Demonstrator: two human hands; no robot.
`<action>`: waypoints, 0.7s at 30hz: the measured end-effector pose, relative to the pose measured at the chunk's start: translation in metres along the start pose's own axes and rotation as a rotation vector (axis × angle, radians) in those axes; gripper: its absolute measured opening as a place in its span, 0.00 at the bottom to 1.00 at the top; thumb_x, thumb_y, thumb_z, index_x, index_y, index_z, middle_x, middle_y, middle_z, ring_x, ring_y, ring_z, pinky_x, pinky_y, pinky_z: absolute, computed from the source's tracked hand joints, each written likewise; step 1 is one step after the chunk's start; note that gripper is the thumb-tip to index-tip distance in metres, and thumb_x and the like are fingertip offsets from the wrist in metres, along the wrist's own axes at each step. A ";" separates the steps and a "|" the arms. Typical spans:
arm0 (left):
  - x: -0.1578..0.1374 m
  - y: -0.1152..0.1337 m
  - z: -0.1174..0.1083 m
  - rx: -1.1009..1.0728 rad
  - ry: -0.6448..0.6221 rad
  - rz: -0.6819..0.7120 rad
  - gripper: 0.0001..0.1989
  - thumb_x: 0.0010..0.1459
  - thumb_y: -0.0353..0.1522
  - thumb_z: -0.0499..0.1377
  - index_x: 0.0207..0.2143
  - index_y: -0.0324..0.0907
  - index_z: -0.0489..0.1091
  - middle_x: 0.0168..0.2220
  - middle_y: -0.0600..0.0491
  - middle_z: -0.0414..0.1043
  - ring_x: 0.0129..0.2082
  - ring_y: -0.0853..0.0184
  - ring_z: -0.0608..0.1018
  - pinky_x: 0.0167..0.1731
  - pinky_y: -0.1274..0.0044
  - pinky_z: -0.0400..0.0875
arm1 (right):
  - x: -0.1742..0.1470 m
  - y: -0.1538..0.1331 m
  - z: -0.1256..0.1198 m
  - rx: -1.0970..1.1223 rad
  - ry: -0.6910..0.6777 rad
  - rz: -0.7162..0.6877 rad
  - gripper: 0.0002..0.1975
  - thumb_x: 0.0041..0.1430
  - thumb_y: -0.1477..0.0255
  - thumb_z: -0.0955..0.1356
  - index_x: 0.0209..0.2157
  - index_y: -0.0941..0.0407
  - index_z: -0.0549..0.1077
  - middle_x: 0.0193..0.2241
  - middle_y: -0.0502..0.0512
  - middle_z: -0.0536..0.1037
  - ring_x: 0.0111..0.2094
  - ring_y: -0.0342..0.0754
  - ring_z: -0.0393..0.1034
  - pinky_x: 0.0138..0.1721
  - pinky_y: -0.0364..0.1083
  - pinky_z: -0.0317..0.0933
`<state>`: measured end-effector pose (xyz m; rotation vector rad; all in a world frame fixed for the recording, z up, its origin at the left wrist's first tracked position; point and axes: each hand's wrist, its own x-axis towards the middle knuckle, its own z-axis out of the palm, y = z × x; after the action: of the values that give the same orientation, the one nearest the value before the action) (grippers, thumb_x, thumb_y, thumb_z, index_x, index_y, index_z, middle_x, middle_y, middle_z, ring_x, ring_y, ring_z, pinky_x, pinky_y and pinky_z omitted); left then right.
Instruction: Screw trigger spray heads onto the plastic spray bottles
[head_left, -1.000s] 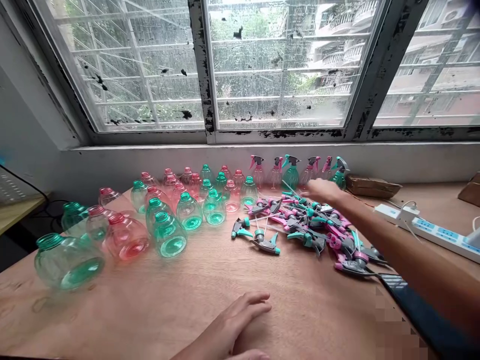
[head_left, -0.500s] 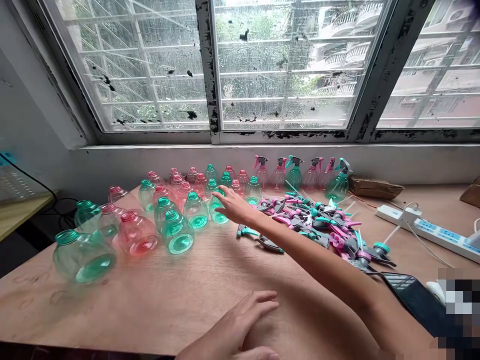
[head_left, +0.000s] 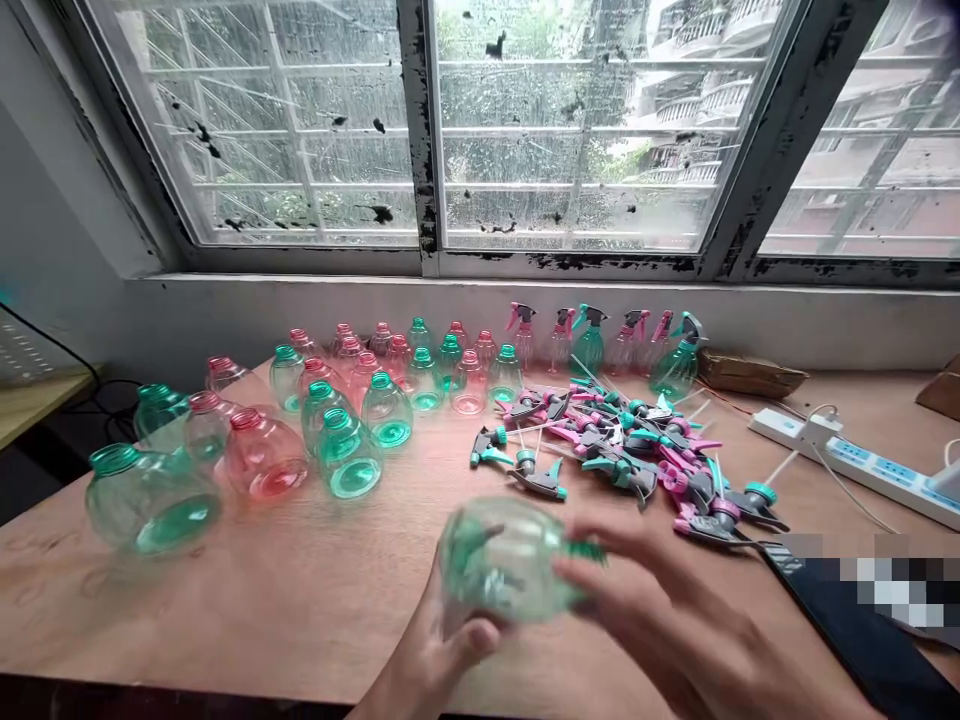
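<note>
Fingers [head_left: 619, 538] of 2 hands [head_left: 429, 645] [head_left: 694, 625] touch 1 green bottle [head_left: 510, 555].

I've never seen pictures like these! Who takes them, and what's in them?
No robot here, just a person working bare-handed. One camera, worn on that person's head, takes every picture, looking forward and down. On the table stand green and pink bottles without tops; beside them lies a pile of spray tops. Bottles with tops on stand at the back. A power strip lies right. The left hand holds a green bottle sideways. The right hand has its fingers at the neck; blur hides whether they grip.
</note>
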<state>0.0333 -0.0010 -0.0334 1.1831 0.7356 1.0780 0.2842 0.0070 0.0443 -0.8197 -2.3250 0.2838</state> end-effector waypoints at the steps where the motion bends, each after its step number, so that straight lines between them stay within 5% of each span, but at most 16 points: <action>1: -0.001 0.005 0.003 -0.043 -0.009 -0.010 0.50 0.52 0.51 0.68 0.69 0.51 0.46 0.64 0.43 0.64 0.61 0.49 0.70 0.62 0.59 0.60 | -0.012 -0.001 -0.002 0.025 -0.031 -0.001 0.34 0.66 0.66 0.65 0.65 0.24 0.49 0.59 0.47 0.75 0.56 0.61 0.74 0.47 0.60 0.80; 5: -0.003 0.016 0.012 -0.075 0.034 -0.022 0.48 0.47 0.48 0.72 0.66 0.51 0.54 0.60 0.45 0.70 0.62 0.49 0.70 0.61 0.63 0.64 | -0.016 0.027 -0.002 0.297 0.016 0.111 0.36 0.62 0.47 0.63 0.68 0.31 0.46 0.65 0.51 0.69 0.60 0.63 0.69 0.49 0.62 0.78; 7: -0.002 0.015 0.013 -0.012 0.091 -0.036 0.42 0.50 0.48 0.71 0.64 0.49 0.59 0.58 0.45 0.73 0.60 0.51 0.72 0.60 0.66 0.65 | -0.001 0.054 0.007 0.229 0.030 0.257 0.24 0.71 0.58 0.57 0.66 0.31 0.53 0.63 0.51 0.71 0.62 0.60 0.67 0.55 0.66 0.71; 9: 0.000 0.012 0.012 0.040 0.129 -0.031 0.39 0.52 0.48 0.69 0.62 0.47 0.62 0.57 0.45 0.74 0.59 0.51 0.73 0.60 0.67 0.66 | 0.015 0.080 0.022 -0.032 -0.083 0.186 0.27 0.71 0.64 0.60 0.68 0.39 0.52 0.66 0.56 0.68 0.65 0.61 0.62 0.61 0.68 0.63; 12: 0.002 0.011 0.011 0.074 0.171 -0.011 0.40 0.51 0.49 0.69 0.62 0.46 0.62 0.57 0.44 0.74 0.59 0.50 0.73 0.60 0.67 0.66 | 0.031 0.098 0.043 -0.136 -0.147 0.159 0.32 0.66 0.69 0.66 0.68 0.52 0.55 0.67 0.66 0.65 0.66 0.66 0.59 0.62 0.69 0.60; 17: 0.004 0.013 0.014 0.120 0.231 -0.002 0.35 0.52 0.50 0.68 0.59 0.46 0.67 0.56 0.46 0.76 0.59 0.50 0.73 0.59 0.68 0.68 | 0.032 0.070 0.045 -0.238 -0.180 0.214 0.25 0.65 0.80 0.63 0.63 0.63 0.64 0.57 0.72 0.76 0.56 0.68 0.70 0.55 0.67 0.68; 21: 0.005 0.010 0.010 0.124 0.250 0.003 0.35 0.51 0.49 0.69 0.58 0.47 0.67 0.56 0.47 0.76 0.59 0.51 0.73 0.59 0.69 0.68 | 0.012 0.041 0.045 -0.282 -0.197 0.272 0.22 0.64 0.83 0.64 0.59 0.62 0.69 0.56 0.70 0.77 0.56 0.64 0.72 0.55 0.61 0.71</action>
<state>0.0416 0.0004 -0.0204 1.1657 1.0070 1.2102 0.2682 0.0470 0.0001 -1.3046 -2.4698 0.1583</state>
